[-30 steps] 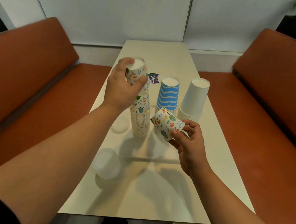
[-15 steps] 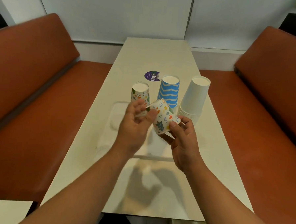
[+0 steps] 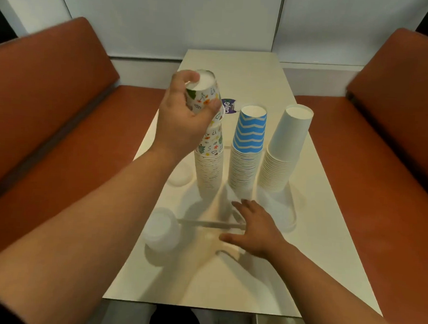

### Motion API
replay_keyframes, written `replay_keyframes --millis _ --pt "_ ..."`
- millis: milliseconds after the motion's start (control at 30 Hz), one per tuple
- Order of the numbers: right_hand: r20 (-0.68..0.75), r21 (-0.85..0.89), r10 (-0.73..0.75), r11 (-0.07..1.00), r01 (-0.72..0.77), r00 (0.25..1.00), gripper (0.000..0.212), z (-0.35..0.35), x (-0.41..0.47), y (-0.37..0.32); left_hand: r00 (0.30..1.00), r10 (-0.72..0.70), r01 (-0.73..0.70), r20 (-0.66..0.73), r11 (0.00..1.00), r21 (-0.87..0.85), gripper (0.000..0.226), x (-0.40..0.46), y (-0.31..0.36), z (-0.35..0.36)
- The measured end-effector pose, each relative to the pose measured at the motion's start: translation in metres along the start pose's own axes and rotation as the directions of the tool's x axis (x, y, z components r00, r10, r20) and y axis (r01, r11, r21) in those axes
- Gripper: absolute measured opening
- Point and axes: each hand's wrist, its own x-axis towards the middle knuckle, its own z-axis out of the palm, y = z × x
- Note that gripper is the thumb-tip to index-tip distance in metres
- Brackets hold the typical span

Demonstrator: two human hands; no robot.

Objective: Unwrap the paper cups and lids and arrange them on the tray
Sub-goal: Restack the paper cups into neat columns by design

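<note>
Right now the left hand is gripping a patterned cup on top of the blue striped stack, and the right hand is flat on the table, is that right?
Not quite. In the head view the left hand grips the patterned cup over the patterned stack, not the blue striped stack. The right hand does lie flat on the table.

Left hand (image 3: 185,120) grip on patterned cup (image 3: 203,93) atop stack (image 3: 209,166)

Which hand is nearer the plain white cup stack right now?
Right. The right hand lies flat on the table just in front of the white cup stack. The left hand grips the patterned cup two stacks away.
</note>
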Motion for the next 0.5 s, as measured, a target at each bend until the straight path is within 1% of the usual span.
replay_keyframes --millis 67,133,233,333,400,500 --pt "0.083 -0.167 0.001 0.986 0.013 0.997 0.101 0.011 0.001 0.004 0.995 -0.049 0.042 0.087 0.996 0.084 0.043 0.006 -0.011 0.009" --pt "0.102 -0.234 0.000 0.972 0.024 0.995 0.102 0.016 0.002 0.006 0.983 -0.097 0.073 0.157 0.986 0.152 0.043 0.003 -0.025 0.017" --pt "0.123 -0.255 0.009 0.967 0.023 0.992 0.102 0.019 0.002 0.008 0.958 -0.162 0.102 0.235 0.964 0.245 0.038 -0.006 -0.041 0.022" --pt "0.133 -0.265 0.015 0.964 0.021 0.991 0.102 0.020 0.002 0.009 0.939 -0.199 0.126 0.281 0.958 0.257 0.040 -0.011 -0.045 0.022" --pt "0.138 -0.272 0.019 0.962 0.019 0.990 0.102 0.020 0.003 0.009 0.944 -0.175 0.102 0.281 0.961 0.257 0.042 -0.013 -0.043 0.016" --pt "0.138 -0.274 0.023 0.962 0.016 0.990 0.102 0.019 0.002 0.006 0.957 -0.154 0.080 0.245 0.954 0.288 0.046 -0.023 -0.040 -0.004"
